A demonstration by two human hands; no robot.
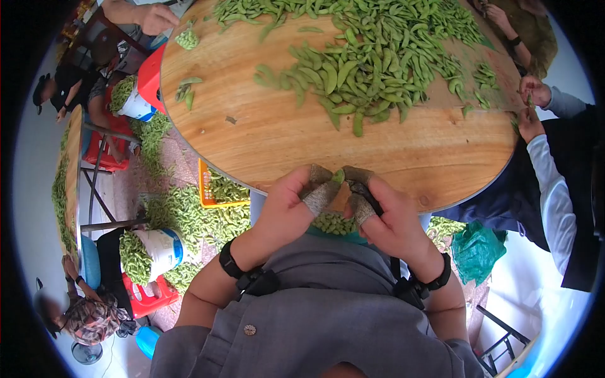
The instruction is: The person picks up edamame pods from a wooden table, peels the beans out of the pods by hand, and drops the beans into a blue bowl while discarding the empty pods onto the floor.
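Note:
Close together at the near edge of the wooden table (265, 151), my left hand (296, 196) and my right hand (386, 211) pinch a green pod (339, 176) between their fingertips. Cloth-like wraps cover several of my fingers and thumbs. Just below my hands, a container of shelled beans (334, 223) sits at my lap, partly hidden by them. A large heap of green pods (378, 69) spreads over the far part of the table. A few loose pods (186, 93) lie on its left side.
At the right, a co-worker's hands (532, 104) hold a pod. Another person's hand (157, 20) reaches in at the top left. Buckets of pods (165, 249), a yellow crate (205, 183) and scattered pods stand or lie on the floor. A green bag (477, 252) is at the right.

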